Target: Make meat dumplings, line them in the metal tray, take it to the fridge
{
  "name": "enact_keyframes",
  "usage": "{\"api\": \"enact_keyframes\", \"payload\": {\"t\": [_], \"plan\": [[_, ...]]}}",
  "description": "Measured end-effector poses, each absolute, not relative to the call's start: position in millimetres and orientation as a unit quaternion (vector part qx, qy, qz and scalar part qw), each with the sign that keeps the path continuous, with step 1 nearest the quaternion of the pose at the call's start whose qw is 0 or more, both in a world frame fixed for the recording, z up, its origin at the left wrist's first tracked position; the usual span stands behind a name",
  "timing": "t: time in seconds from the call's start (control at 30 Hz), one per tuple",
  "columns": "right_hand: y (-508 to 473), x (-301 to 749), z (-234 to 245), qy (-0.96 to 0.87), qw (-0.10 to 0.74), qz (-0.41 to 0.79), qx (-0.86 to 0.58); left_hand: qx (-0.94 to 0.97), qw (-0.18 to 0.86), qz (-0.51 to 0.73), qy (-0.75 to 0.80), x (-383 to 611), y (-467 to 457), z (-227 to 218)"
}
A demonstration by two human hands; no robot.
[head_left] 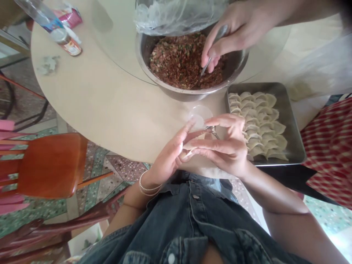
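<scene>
Close in front of my body, both hands meet around a pale dumpling (pixel 187 154), mostly hidden by fingers. My left hand (pixel 169 151), with beaded bracelets at its wrist, cradles it. My right hand (pixel 229 145) pinches its edge between thumb and finger. A thin metal utensil (pixel 213 132) shows by the right hand's fingers; its kind is unclear. Just beyond is a small clear dish (pixel 202 112). To the right, rows of folded dumplings (pixel 261 124) lie in a metal tray (pixel 295 146). Farther off stands a metal bowl (pixel 187 93) of minced filling (pixel 176 60).
Another person's hand (pixel 233 33) works a metal spoon (pixel 206 66) in the filling. A plastic bag (pixel 178 16) covers the bowl's far side. A jar (pixel 67 42) and a bottle stand at the left. Wooden chairs (pixel 52 165) are beside the round table (pixel 110 106).
</scene>
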State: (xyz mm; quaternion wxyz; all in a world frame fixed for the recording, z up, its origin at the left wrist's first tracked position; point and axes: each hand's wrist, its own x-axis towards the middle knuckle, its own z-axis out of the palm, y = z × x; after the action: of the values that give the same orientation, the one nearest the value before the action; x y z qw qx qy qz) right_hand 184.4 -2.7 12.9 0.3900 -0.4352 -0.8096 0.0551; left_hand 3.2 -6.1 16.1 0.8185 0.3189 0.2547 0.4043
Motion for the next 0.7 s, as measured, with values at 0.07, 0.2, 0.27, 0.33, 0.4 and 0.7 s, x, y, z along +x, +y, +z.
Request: {"api": "enact_keyframes", "payload": {"t": [0.07,0.2,0.27,0.33,0.4,0.7], "plan": [[-2,183,15,-0.792,0.419,0.079,-0.436,0.253,0.835,0.414,0.26,7,-5,17],[-1,180,18,-0.731,0.437,0.039,-0.522,0.197,0.82,0.47,0.261,24,-8,13],[-2,179,20,-0.725,0.427,-0.009,-0.541,0.221,0.792,0.51,0.254,31,-13,9],[-3,178,21,-0.735,0.41,-0.057,-0.537,0.258,0.767,0.533,0.246,34,-16,5],[-5,179,20,-0.749,0.385,-0.091,-0.531,0.296,0.754,0.535,0.241,34,-17,2],[-8,180,13,-0.777,0.364,-0.127,-0.498,0.432,0.686,0.537,0.232,25,-11,-21]]}}
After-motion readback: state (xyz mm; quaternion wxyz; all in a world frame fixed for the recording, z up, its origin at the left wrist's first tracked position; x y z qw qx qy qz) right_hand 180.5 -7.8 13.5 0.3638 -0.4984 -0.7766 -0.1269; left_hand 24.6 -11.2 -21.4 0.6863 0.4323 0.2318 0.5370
